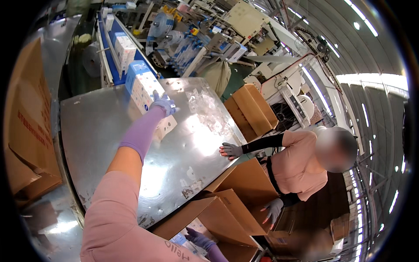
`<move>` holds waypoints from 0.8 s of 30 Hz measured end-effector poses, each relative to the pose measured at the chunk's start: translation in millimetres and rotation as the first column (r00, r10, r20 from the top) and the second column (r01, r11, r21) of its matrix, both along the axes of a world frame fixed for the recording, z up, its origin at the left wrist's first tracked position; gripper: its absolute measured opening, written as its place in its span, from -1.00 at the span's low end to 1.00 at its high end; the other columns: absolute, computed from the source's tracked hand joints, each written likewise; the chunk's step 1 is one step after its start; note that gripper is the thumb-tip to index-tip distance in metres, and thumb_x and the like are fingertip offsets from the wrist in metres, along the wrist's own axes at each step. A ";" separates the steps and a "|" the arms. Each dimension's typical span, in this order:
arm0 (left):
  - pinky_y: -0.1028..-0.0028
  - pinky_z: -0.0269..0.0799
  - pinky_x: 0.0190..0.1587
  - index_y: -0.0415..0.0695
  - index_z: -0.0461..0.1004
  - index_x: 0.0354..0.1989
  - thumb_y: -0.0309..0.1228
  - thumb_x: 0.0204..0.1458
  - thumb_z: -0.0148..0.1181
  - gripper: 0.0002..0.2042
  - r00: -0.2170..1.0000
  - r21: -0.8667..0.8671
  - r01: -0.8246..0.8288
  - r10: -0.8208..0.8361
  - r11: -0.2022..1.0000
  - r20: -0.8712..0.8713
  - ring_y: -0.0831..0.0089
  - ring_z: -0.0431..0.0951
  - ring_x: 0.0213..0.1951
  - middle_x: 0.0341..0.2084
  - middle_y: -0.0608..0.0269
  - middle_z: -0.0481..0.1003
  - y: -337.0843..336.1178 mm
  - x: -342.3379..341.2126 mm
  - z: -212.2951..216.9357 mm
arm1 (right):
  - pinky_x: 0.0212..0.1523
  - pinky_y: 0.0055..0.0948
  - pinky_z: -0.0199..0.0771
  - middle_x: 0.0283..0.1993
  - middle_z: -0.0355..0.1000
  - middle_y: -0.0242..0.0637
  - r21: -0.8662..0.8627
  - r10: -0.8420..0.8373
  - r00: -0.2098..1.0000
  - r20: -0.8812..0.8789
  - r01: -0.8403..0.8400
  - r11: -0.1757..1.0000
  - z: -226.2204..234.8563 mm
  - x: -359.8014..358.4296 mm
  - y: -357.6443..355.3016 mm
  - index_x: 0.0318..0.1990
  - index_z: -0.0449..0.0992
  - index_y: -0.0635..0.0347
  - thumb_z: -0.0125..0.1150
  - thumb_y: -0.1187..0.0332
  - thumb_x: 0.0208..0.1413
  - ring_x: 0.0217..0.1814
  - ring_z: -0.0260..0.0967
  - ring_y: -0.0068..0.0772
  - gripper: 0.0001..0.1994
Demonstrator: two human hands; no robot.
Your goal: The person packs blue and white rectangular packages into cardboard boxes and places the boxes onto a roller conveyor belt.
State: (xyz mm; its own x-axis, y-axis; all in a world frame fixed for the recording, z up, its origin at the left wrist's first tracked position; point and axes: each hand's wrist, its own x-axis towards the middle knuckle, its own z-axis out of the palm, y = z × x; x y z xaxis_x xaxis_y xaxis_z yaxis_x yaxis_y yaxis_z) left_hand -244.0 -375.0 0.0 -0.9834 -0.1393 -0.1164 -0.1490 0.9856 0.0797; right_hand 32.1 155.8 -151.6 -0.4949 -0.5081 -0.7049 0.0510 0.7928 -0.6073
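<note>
On the metal table, a row of white boxes with blue ends (142, 86) reaches back to the conveyor's end. My left hand (163, 105), in a pale purple glove and sleeve, rests on the row's right edge with its fingers spread. Part of the boxes lies hidden beneath my hand and wrist. Low in the view, my right hand (200, 239), also gloved in purple, reaches inside an open brown carton (209, 214). Its fingers look apart, touching or just above white and blue packs (180, 239) in there; I cannot tell which.
More boxes (125, 49) stand on the blue conveyor (114, 59). Crumpled clear plastic (209, 111) lies on the metal table (100, 131). Opposite, a co-worker's gloved hand (231, 150) rests at the table edge, beside open cartons (246, 179). A large carton (30, 122) stands left.
</note>
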 end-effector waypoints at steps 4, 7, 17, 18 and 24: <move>-0.35 -0.22 0.18 0.50 0.29 0.14 -0.10 0.22 -0.28 -0.65 0.978 -0.201 0.187 -0.163 0.961 0.131 0.29 -0.02 0.33 0.15 0.46 0.27 25.8 28.1 -6.5 | -0.04 -0.46 0.46 -0.03 0.40 -0.24 -0.361 -0.349 0.937 0.030 0.336 0.870 182.7 -39.2 -86.6 0.10 0.35 0.27 0.11 0.37 0.18 0.01 0.37 -0.47 -0.65; -0.31 -0.13 0.16 0.52 0.35 0.06 -0.05 0.17 -0.23 -0.68 0.906 -0.208 0.422 -0.413 0.882 0.090 0.34 0.03 0.30 0.09 0.49 0.31 58.7 97.7 -15.8 | -0.16 -0.57 0.36 -0.22 0.43 -0.33 -0.633 -0.432 0.868 -0.244 0.195 0.750 236.6 -71.2 -134.1 -0.01 0.40 0.29 0.05 0.39 0.19 -0.23 0.33 -0.57 -0.75; 0.27 0.33 0.09 -0.12 0.40 0.05 -0.05 0.05 0.08 -0.51 0.890 0.518 0.451 -0.322 0.727 -0.324 0.13 0.42 0.03 0.00 0.02 0.40 18.9 186.3 53.8 | 0.25 0.07 0.07 0.45 -0.28 -0.01 0.360 0.433 0.478 -0.764 -0.241 0.901 162.3 -110.0 -290.1 0.16 0.35 -0.25 0.03 -0.09 0.12 0.49 -0.48 0.17 -0.53; 0.26 0.30 0.11 -0.14 0.40 0.06 -0.03 0.06 0.06 -0.50 0.846 0.439 0.446 -0.207 0.780 -0.491 0.10 0.37 0.07 0.06 -0.02 0.34 -6.8 163.4 27.9 | 0.23 0.09 0.08 0.44 -0.24 -0.02 0.320 0.403 0.445 -0.800 -0.251 0.913 152.8 -110.9 -286.3 0.15 0.37 -0.24 0.00 -0.11 0.12 0.48 -0.44 0.17 -0.53; -0.17 0.16 0.10 0.04 0.37 0.12 0.04 0.05 0.01 -0.49 0.828 0.218 -0.277 0.348 0.936 -0.441 -0.07 -0.02 0.31 0.19 -0.23 0.16 -40.7 34.7 49.0 | 0.18 0.11 0.12 0.38 -0.06 -0.05 0.256 0.310 0.244 -0.919 -0.229 0.939 138.7 -114.0 -264.8 0.06 0.44 -0.20 0.00 -0.06 0.13 0.44 -0.24 0.15 -0.61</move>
State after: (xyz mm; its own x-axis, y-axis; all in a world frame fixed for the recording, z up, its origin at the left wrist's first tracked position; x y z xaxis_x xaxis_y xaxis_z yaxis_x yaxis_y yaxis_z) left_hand -209.3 -415.7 49.0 -0.8320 -0.4654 0.3019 -0.3574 0.8659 0.3499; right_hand -82.0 -109.0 -12.9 -0.6690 -0.7346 0.1132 -0.7411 0.6708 -0.0267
